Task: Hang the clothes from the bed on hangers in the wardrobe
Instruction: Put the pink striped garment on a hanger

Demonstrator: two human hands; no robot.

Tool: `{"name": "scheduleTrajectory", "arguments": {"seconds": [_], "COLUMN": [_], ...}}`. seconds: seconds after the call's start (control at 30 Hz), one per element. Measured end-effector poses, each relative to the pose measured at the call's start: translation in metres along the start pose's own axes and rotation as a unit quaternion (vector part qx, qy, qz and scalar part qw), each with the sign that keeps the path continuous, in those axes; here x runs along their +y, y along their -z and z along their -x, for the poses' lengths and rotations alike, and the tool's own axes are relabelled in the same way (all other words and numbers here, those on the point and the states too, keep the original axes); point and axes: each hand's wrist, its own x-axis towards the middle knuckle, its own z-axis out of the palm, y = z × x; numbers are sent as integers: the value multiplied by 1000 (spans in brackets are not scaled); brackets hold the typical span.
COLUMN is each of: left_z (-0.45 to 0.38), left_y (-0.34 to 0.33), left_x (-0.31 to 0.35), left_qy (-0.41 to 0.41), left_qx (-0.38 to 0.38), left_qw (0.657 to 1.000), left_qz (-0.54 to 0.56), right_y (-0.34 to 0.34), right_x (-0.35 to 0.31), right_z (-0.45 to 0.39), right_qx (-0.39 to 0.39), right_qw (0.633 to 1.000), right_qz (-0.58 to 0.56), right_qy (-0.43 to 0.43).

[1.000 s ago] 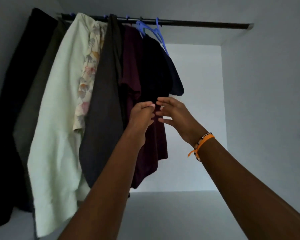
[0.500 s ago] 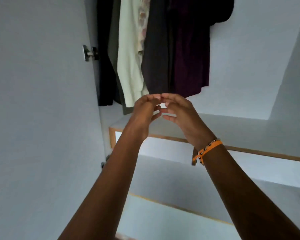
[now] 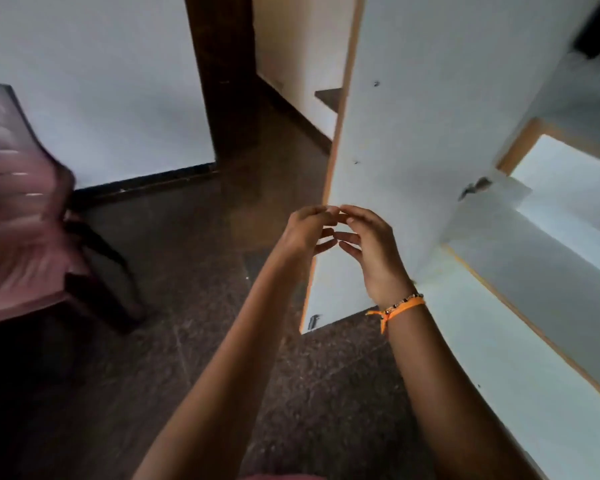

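Note:
My left hand point(image 3: 305, 230) and my right hand point(image 3: 369, 247) are held together in front of me, fingertips nearly touching, fingers loosely curled and holding nothing. They hover in front of the open white wardrobe door point(image 3: 413, 133). An orange band sits on my right wrist. Only a dark scrap of the hanging clothes point(image 3: 596, 32) shows at the top right corner. The white wardrobe shelves point(image 3: 534, 341) run along the right. The bed and hangers are out of view.
A blurred pink plastic chair point(image 3: 18, 216) stands at the left on the dark stone floor point(image 3: 187, 306). A dark wooden door frame point(image 3: 222, 74) with a passage beyond lies ahead. A white wall fills the upper left.
The view has swung down and left, away from the hanging clothes to the floor, chair and doorway. My hands have stayed together in front of me, empty.

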Motion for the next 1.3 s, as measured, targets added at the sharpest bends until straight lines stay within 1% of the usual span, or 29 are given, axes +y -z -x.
{"name": "scheduleTrajectory", "arguments": {"seconds": [0.1, 0.23, 0.37, 0.47, 0.57, 0.73, 0.87, 0.97, 1.07, 1.17, 1.3], "left_z": [18, 54, 96, 123, 136, 133, 124, 118, 116, 119, 124], "left_y": [109, 249, 368, 434, 498, 604, 682, 736, 787, 842, 927], "left_x": [-8, -9, -5, -7, -9, -2, 31, 49, 51, 44, 33], "left_qy": [11, 2, 0, 6, 12, 10, 9, -8, -10, -3, -2], "left_qx": [107, 218, 331, 397, 465, 540, 573, 595, 616, 639, 652], "left_qw": [994, 975, 939, 912, 876, 829, 802, 780, 756, 730, 705], "left_qz": [23, 50, 93, 108, 125, 144, 167, 193, 223, 244, 278], "right_y": [-109, -249, -379, -457, -529, -652, -749, -816, -869, -918, -998], "right_x": [35, 77, 109, 122, 141, 173, 175, 167, 167, 184, 209], "right_z": [5, 20, 41, 55, 64, 54, 36, 26, 24, 26, 35], "right_qx": [-64, -160, -267, -332, -409, -495, -560, -587, -612, -629, -633], "right_qw": [997, 984, 957, 935, 900, 852, 801, 783, 763, 740, 727], "right_qz": [-10, -17, 16, 34, 58, 62, 105, 103, 115, 136, 168], "right_qy": [-32, -77, -110, -120, -139, -161, -185, -178, -175, -196, -206]}}
